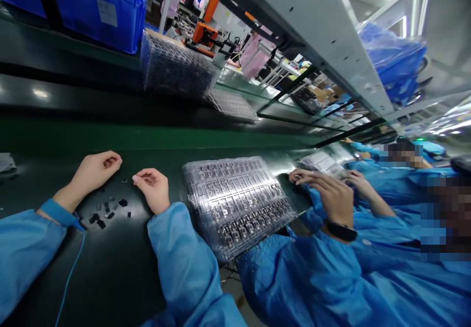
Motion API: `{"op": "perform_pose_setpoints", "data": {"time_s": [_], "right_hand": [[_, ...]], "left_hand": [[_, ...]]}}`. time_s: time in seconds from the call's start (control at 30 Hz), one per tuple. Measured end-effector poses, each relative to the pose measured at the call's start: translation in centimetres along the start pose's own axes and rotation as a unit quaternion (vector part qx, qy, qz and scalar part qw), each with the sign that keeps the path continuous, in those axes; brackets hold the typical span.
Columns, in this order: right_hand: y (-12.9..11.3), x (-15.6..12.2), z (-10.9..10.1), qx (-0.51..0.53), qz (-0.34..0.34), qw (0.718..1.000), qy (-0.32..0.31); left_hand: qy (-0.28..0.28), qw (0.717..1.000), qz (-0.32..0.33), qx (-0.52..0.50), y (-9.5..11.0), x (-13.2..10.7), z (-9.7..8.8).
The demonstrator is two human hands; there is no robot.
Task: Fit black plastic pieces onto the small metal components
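Observation:
My left hand (96,170) is above the dark work surface with its fingers curled and pressed together. Whatever it may hold is hidden. Facing it, my right hand (153,188) has thumb and fingers pinched, and I cannot make out anything between them. A tiny dark square piece (124,180) lies between the two hands. Several small black pieces (100,224) are scattered below, close to my left wrist. Right of my right hand sits a stack of clear plastic trays (230,197), its top one filled with rows of small metallic and black parts.
A blue wrist strap (61,214) with a cord circles my left wrist. Co-workers in blue sleeves work at the right, one hand (333,197) near the tray stack. A shelf ahead bears a blue bin (121,15) and more stacked clear trays (176,67).

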State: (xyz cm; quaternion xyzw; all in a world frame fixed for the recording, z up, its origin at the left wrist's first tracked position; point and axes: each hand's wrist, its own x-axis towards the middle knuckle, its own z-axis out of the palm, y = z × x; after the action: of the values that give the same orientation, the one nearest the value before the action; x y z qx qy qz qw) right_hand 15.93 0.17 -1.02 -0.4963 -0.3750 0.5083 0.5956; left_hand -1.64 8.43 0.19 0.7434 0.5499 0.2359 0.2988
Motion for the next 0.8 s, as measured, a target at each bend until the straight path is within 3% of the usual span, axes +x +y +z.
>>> {"op": "perform_pose_setpoints", "data": {"time_s": [0.27,0.5,0.8], "right_hand": [[0.61,0.1,-0.41,-0.003,-0.004,1.0,-0.004],[0.26,0.06,-0.51,-0.028,-0.023,0.998,-0.048],[0.3,0.09,-0.48,-0.023,-0.005,0.999,-0.035]], "left_hand": [[0.006,1.0,0.006,-0.01,-0.6,0.18,0.45],[0.009,1.0,0.008,-0.004,-0.64,0.17,0.34],[0.007,1.0,0.01,0.003,-0.26,0.12,0.19]]}}
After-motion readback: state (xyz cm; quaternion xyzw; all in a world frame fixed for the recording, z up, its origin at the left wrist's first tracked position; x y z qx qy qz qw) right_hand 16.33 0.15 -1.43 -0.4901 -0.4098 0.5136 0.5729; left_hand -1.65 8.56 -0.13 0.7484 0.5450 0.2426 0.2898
